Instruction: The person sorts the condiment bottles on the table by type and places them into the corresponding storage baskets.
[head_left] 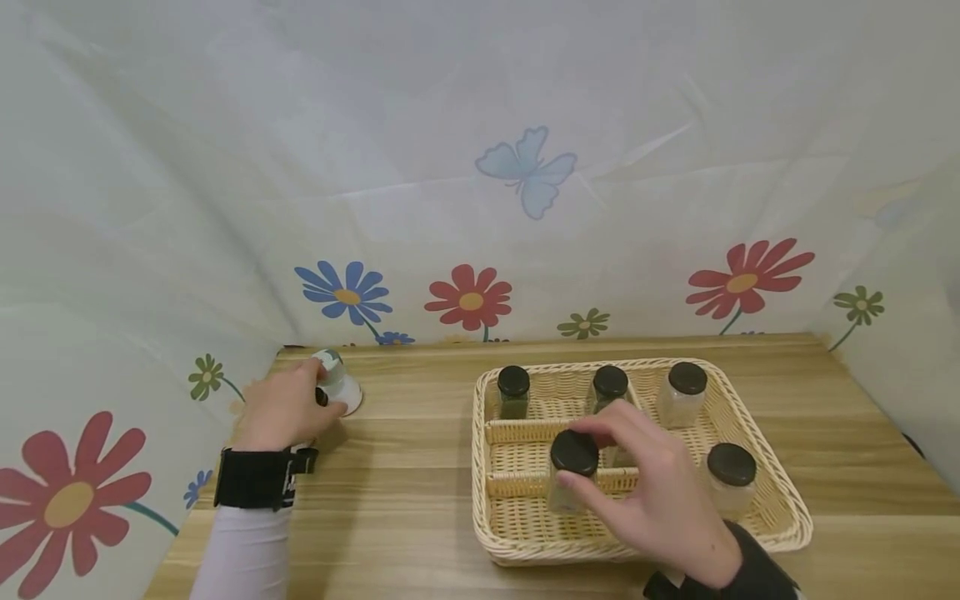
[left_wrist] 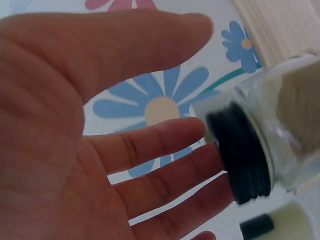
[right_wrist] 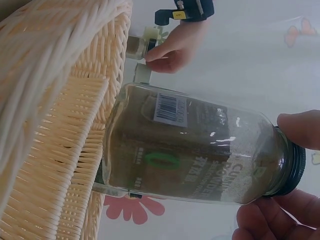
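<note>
My right hand (head_left: 660,479) pinches the black lid of a glass jar of brown powder (right_wrist: 170,150) between thumb and fingers. That jar stands upright over the front-left part of the wicker basket (head_left: 480,500); its printed label partly reads "cumin". Far to the left, my left hand (head_left: 285,404) is at a black-lidded glass jar (left_wrist: 300,110) of light brown powder. In the left wrist view its fingers (left_wrist: 170,175) reach nearly straight to the lid, while the thumb stays apart. A white-and-green container (head_left: 341,383) is beside that hand, partly hidden by it.
Other black-lidded jars stand in the basket: a back-left jar (head_left: 513,392), a back-middle jar (head_left: 611,385), a back-right jar (head_left: 684,396) and a front-right jar (head_left: 730,479). Low wicker dividers (head_left: 525,431) split the basket. A flowered sheet (head_left: 600,275) walls the wooden table (head_left: 405,483).
</note>
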